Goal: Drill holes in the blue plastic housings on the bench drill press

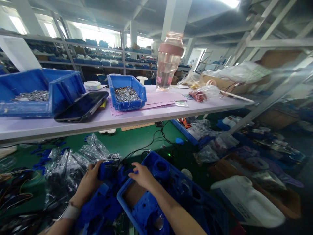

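Observation:
My left hand (90, 180) is closed around a blue plastic part (109, 169) low in the view, above a green work surface (132, 142). My right hand (142, 175) reaches toward the same part, fingers curled against its right side, over the rim of a blue tray (122, 192). The tray holds several blue molded parts (146, 209). Clear plastic bags (73, 163) of small parts lie just left of my left hand.
A white shelf (146, 114) runs across above, carrying a blue bin of screws (126, 92), a larger blue bin (36, 91), a phone (81, 106), a clear jar with a pink band (169, 60) and bagged items (202, 93). A white jug (246, 199) lies at right. Black cables (146, 143) cross the green surface.

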### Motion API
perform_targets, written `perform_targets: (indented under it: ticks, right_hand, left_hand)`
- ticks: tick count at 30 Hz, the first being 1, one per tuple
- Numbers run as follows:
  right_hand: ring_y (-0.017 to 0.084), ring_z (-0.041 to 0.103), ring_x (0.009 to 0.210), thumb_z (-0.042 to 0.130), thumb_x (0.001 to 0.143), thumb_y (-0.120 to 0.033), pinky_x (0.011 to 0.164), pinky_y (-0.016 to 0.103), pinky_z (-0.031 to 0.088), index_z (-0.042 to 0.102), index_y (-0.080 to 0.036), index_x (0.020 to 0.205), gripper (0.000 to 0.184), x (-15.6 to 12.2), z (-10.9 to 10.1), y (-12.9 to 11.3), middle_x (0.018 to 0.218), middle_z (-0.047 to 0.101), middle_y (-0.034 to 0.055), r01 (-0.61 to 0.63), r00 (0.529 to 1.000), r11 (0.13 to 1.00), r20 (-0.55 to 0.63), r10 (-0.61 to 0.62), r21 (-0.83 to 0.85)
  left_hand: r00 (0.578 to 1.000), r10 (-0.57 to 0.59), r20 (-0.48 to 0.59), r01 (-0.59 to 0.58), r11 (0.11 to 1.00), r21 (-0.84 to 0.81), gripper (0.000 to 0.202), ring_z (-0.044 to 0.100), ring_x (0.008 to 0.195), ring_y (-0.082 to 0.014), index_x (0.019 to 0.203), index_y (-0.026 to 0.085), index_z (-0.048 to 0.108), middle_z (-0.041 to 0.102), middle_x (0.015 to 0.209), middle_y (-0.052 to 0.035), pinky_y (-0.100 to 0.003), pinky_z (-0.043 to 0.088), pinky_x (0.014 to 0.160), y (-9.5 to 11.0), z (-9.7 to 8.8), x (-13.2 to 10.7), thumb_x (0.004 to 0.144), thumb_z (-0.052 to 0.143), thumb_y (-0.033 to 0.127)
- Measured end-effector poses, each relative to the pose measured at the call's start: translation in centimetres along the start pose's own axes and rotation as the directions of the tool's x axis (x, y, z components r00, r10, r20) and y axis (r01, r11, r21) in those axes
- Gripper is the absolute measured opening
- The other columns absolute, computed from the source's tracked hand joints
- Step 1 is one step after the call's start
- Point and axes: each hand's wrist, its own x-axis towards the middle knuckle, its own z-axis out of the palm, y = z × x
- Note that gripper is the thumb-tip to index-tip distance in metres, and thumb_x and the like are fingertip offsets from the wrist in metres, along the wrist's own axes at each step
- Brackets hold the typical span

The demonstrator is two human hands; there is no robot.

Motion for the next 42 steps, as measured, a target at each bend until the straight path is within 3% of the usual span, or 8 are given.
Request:
perform_targets:
  ticks: [6, 9, 15, 24, 29, 33, 38, 42]
  right_hand:
    - [0.035, 0.059, 0.102, 0.072, 0.070, -0.025, 0.085, 0.043, 0.042, 0.065, -0.013, 0.091, 0.025, -6.4, -10.5, 6.2, 0.103, 0.064, 0.0161, -0.218, 0.976, 0.856, -0.117, 0.184, -0.470]
    - [0.036, 0.061, 0.096, 0.078, 0.060, -0.021, 0.077, 0.039, 0.043, 0.064, -0.011, 0.085, 0.030, -8.0, -11.4, 8.8, 0.098, 0.064, 0.0168, -0.299, 0.950, 0.760, -0.107, 0.293, -0.577]
    - [0.018, 0.063, 0.087, 0.058, 0.079, -0.016, 0.073, 0.026, 0.040, 0.064, -0.020, 0.095, 0.017, -9.7, -11.0, 10.7, 0.086, 0.067, 0.0021, -0.297, 0.952, 0.777, -0.115, 0.282, -0.555]
    - [0.017, 0.062, 0.079, 0.062, 0.072, -0.047, 0.073, 0.027, 0.047, 0.064, -0.014, 0.092, 0.039, -7.9, -11.8, 6.4, 0.086, 0.067, 0.0068, 0.091, 0.974, 0.941, -0.225, -0.016, 0.327]
    - [0.012, 0.060, 0.065, 0.052, 0.081, -0.036, 0.053, 0.021, 0.045, 0.063, -0.011, 0.100, 0.034, -1.1, -3.3, 2.0, 0.084, 0.067, 0.0069, 0.107, 0.994, 0.942, -0.066, -0.090, 0.318]
    - [0.014, 0.064, 0.073, 0.051, 0.085, -0.031, 0.059, 0.022, 0.048, 0.065, -0.016, 0.104, 0.028, -1.0, -3.7, 1.9, 0.091, 0.068, 0.0055, 0.098, 0.995, 0.990, 0.019, -0.100, 0.096]
    - [0.034, 0.062, 0.094, 0.074, 0.063, -0.017, 0.084, 0.044, 0.045, 0.068, -0.012, 0.076, 0.015, -4.9, -9.4, 6.5, 0.087, 0.067, 0.0145, -0.073, 0.997, 0.906, -0.006, 0.078, -0.417]
    - [0.035, 0.056, 0.106, 0.077, 0.051, -0.004, 0.089, 0.042, 0.044, 0.065, -0.011, 0.104, 0.054, -6.2, -8.9, 9.8, 0.109, 0.062, 0.0168, -0.080, 0.989, 0.773, 0.046, 0.139, -0.629]
  left_hand:
    - [0.974, 0.224, -0.038, -0.224, 0.975, 0.006, 0.042, 0.049, 0.122, -0.0251, 0.121, 0.015, 0.055, 0.054, 0.128, -0.0138, -0.040, 0.038, 0.106, 6.5, 3.0, -2.9, 0.080, 0.049, 0.019]
    - [0.889, 0.384, 0.251, -0.312, 0.907, -0.284, 0.030, 0.061, 0.104, -0.0183, 0.107, 0.019, 0.064, 0.066, 0.110, -0.0065, -0.029, 0.046, 0.094, 12.6, 6.3, -3.5, 0.084, 0.047, 0.024]
    - [0.818, 0.469, 0.334, -0.393, 0.878, -0.272, 0.026, 0.062, 0.098, -0.0234, 0.095, 0.019, 0.068, 0.069, 0.101, -0.0062, -0.032, 0.046, 0.088, 18.8, 9.9, -2.5, 0.070, 0.065, 0.022]
    - [0.983, 0.149, -0.109, -0.183, 0.864, -0.469, 0.047, 0.063, 0.072, -0.0181, 0.091, 0.015, 0.068, 0.068, 0.077, -0.0036, -0.025, 0.048, 0.067, 10.1, 0.3, -2.1, 0.066, 0.065, 0.055]
    - [0.953, 0.006, -0.304, -0.052, 0.988, -0.144, 0.044, 0.065, 0.079, -0.0236, 0.092, 0.015, 0.066, 0.068, 0.085, -0.0085, -0.030, 0.050, 0.071, 2.1, -1.7, -1.1, 0.071, 0.059, 0.053]
    - [0.912, 0.049, -0.407, -0.038, 0.999, 0.033, 0.043, 0.063, 0.095, -0.0286, 0.107, 0.012, 0.062, 0.063, 0.106, -0.0148, -0.036, 0.052, 0.079, 0.8, -1.2, -1.9, 0.079, 0.055, 0.044]
    - [0.927, 0.356, -0.118, -0.371, 0.918, -0.140, 0.026, 0.065, 0.095, -0.0187, 0.100, 0.018, 0.064, 0.068, 0.103, -0.0081, -0.030, 0.053, 0.086, 10.1, 2.9, -6.2, 0.089, 0.044, 0.027]
    - [0.707, 0.586, 0.395, -0.589, 0.798, -0.128, 0.033, 0.065, 0.099, -0.0230, 0.101, 0.014, 0.064, 0.067, 0.104, -0.0114, -0.035, 0.053, 0.087, 20.2, 7.1, -8.7, 0.080, 0.043, 0.002]
